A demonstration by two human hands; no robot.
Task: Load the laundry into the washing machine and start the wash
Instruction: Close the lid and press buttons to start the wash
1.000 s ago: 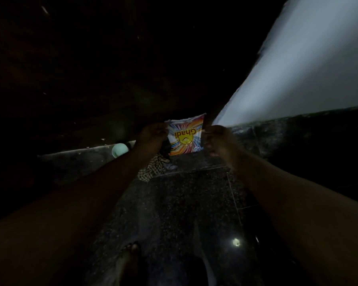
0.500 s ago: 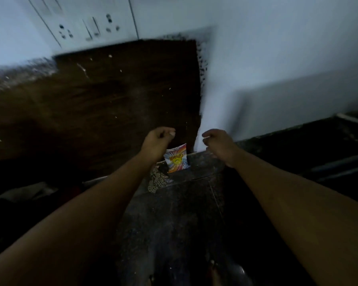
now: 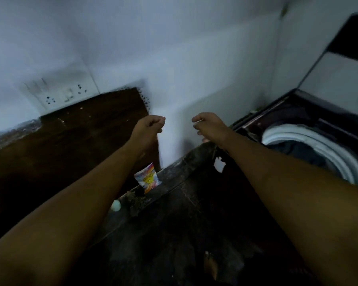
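Head view: left hand (image 3: 150,125) fisted, empty; right hand (image 3: 208,126) half curled, can't tell if it pinches anything. Clothes (image 3: 293,150) sit in the open washing machine (image 3: 327,145), right; detergent packet (image 3: 147,180) leans at the wall. Probably next: drop lid (image 3: 335,79) flat, press start

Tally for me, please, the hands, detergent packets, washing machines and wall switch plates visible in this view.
Hands: 2, left hand and right hand
Detergent packet: 1
Washing machine: 1
Wall switch plate: 1
Total: 5
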